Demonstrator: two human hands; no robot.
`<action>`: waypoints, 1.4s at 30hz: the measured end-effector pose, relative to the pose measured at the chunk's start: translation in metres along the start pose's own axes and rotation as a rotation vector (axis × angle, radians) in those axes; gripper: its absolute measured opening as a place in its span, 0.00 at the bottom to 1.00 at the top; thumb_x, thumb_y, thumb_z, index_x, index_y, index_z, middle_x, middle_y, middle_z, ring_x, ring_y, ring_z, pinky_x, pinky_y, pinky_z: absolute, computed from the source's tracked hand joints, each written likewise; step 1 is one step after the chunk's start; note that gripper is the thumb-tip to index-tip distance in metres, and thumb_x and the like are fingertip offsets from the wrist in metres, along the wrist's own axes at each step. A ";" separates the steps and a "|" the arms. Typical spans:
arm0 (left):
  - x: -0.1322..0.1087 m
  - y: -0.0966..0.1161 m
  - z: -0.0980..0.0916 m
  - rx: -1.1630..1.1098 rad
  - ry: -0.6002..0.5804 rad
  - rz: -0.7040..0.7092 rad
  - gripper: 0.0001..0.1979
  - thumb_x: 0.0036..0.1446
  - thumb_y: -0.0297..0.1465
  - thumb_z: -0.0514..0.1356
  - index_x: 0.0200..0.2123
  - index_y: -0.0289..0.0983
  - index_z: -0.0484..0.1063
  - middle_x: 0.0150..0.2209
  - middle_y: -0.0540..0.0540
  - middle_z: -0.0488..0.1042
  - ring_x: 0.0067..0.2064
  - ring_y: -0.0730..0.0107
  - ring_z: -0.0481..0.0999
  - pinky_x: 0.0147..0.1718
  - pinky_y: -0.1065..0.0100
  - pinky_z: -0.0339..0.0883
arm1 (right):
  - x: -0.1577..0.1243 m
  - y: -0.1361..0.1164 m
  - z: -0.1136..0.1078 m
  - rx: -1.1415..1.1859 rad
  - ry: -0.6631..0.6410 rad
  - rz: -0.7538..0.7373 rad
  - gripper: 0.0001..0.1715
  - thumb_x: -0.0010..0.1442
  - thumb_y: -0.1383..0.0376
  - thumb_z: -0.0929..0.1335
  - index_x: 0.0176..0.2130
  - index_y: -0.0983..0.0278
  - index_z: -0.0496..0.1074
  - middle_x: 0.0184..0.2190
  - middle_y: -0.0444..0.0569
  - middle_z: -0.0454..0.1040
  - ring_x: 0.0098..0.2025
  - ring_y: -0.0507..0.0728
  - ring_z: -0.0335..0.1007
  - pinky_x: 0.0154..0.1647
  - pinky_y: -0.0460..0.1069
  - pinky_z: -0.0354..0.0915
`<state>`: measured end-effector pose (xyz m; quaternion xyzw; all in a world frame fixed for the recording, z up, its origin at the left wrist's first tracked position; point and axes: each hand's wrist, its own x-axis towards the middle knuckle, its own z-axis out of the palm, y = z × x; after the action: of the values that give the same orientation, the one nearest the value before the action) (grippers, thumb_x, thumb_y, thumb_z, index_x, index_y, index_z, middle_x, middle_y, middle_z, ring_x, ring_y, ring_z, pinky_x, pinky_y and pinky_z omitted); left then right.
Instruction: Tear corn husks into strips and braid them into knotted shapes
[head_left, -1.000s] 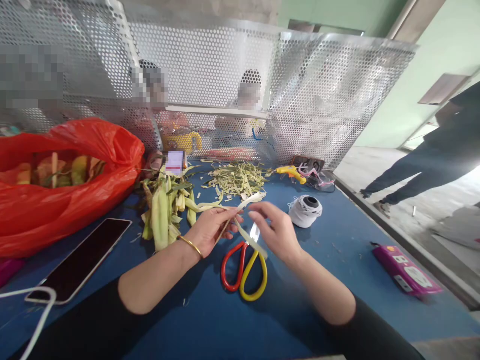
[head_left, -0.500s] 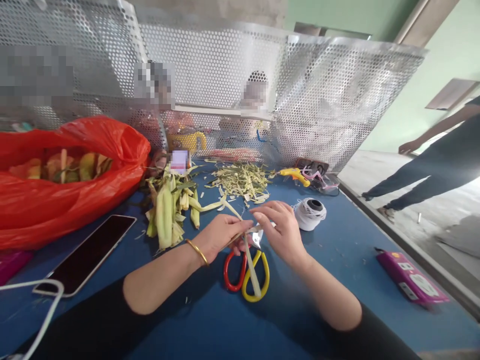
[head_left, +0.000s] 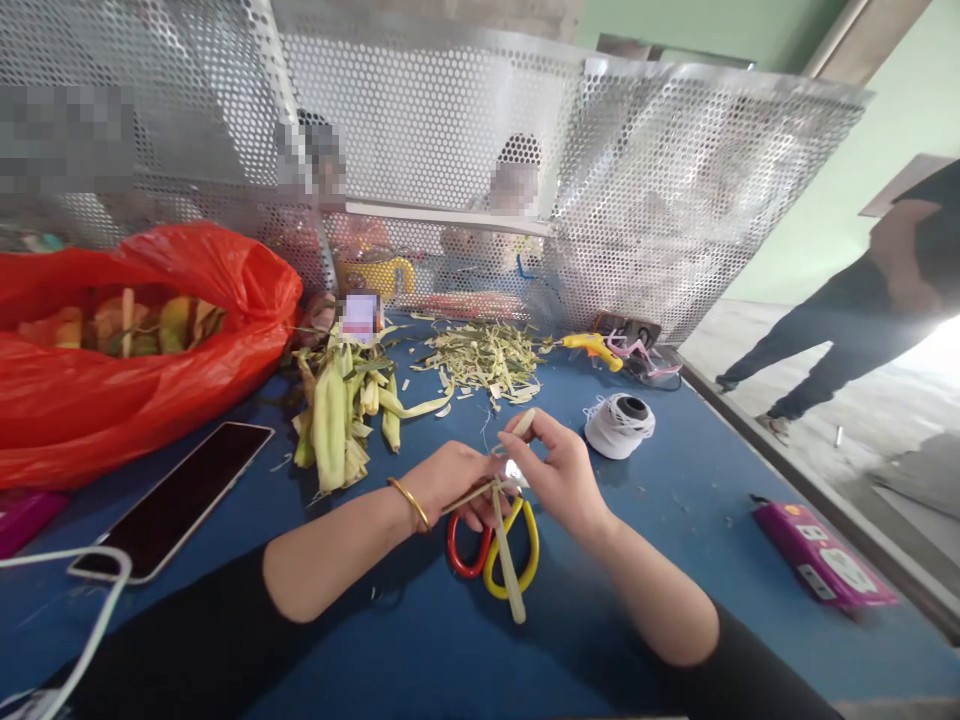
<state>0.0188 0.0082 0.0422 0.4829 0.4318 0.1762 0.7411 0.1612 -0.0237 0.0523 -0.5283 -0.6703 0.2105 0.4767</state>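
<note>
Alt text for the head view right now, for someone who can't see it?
The left hand and right hand hold pale, crossing strips above red-and-yellow-handled scissors on a blue table. Green husk-like leaves and an open red bag sit to the left, a pile of scraps lies beyond, and a white spool stands to the right.

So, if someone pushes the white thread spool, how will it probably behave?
The white spool would probably slide before tipping, since it stands upright and looks broad. If tipped, it might roll, being round. Loose thread near its top could snag.
</note>
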 end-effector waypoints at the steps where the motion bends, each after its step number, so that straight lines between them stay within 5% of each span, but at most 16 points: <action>1: 0.001 0.002 -0.002 -0.054 0.015 0.000 0.19 0.52 0.43 0.65 0.22 0.32 0.76 0.20 0.43 0.76 0.18 0.71 0.73 0.18 0.72 0.63 | -0.001 0.000 0.000 -0.112 0.032 -0.113 0.10 0.60 0.63 0.65 0.27 0.61 0.66 0.25 0.44 0.73 0.29 0.52 0.67 0.35 0.48 0.61; 6: 0.002 0.012 -0.010 -0.323 0.101 0.010 0.13 0.56 0.34 0.63 0.23 0.32 0.74 0.19 0.47 0.74 0.22 0.72 0.74 0.22 0.74 0.66 | -0.007 0.002 0.001 -0.525 0.025 -0.575 0.10 0.65 0.69 0.62 0.33 0.63 0.69 0.26 0.45 0.75 0.29 0.52 0.68 0.38 0.49 0.59; 12: -0.004 0.019 -0.006 -0.430 0.204 0.049 0.12 0.60 0.29 0.60 0.26 0.31 0.77 0.19 0.50 0.73 0.19 0.81 0.68 0.14 0.80 0.53 | -0.010 0.006 0.005 -0.830 0.038 -0.857 0.12 0.65 0.74 0.61 0.34 0.65 0.71 0.28 0.48 0.75 0.30 0.54 0.65 0.38 0.51 0.56; 17: -0.002 0.022 -0.009 -0.528 0.218 0.034 0.10 0.61 0.28 0.59 0.30 0.30 0.77 0.29 0.43 0.80 0.21 0.81 0.72 0.15 0.81 0.57 | -0.011 0.008 0.006 -0.908 -0.011 -0.917 0.14 0.66 0.74 0.59 0.42 0.67 0.72 0.31 0.52 0.75 0.31 0.55 0.65 0.33 0.52 0.54; 26: -0.007 0.032 -0.010 -0.649 0.306 0.047 0.10 0.64 0.26 0.55 0.34 0.29 0.75 0.30 0.42 0.80 0.23 0.77 0.77 0.21 0.79 0.70 | -0.009 0.011 0.011 -0.866 -0.055 -0.922 0.19 0.67 0.74 0.57 0.28 0.65 0.69 0.24 0.46 0.69 0.25 0.53 0.61 0.32 0.49 0.55; 33: -0.007 0.027 -0.002 -0.602 0.280 0.104 0.14 0.64 0.25 0.54 0.28 0.30 0.75 0.27 0.43 0.78 0.25 0.76 0.76 0.26 0.78 0.71 | -0.010 0.002 0.016 -0.804 0.000 -0.909 0.15 0.69 0.70 0.59 0.41 0.64 0.74 0.31 0.47 0.75 0.33 0.54 0.67 0.41 0.50 0.61; 39: -0.011 0.018 0.011 -0.564 0.207 0.076 0.09 0.59 0.24 0.60 0.27 0.31 0.76 0.24 0.47 0.75 0.24 0.78 0.73 0.23 0.79 0.66 | -0.011 0.006 0.020 -0.767 -0.075 -1.000 0.18 0.67 0.72 0.61 0.28 0.63 0.71 0.28 0.46 0.72 0.32 0.54 0.65 0.46 0.51 0.61; 42: -0.011 0.017 0.009 -0.547 0.200 0.124 0.07 0.54 0.26 0.65 0.25 0.31 0.75 0.21 0.50 0.73 0.22 0.79 0.70 0.20 0.80 0.63 | -0.012 0.006 0.017 -0.654 -0.022 -0.880 0.16 0.67 0.71 0.60 0.29 0.63 0.71 0.29 0.47 0.72 0.33 0.54 0.65 0.44 0.51 0.61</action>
<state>0.0229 0.0035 0.0637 0.2711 0.4089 0.3774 0.7854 0.1497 -0.0289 0.0352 -0.3167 -0.8633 -0.2228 0.3237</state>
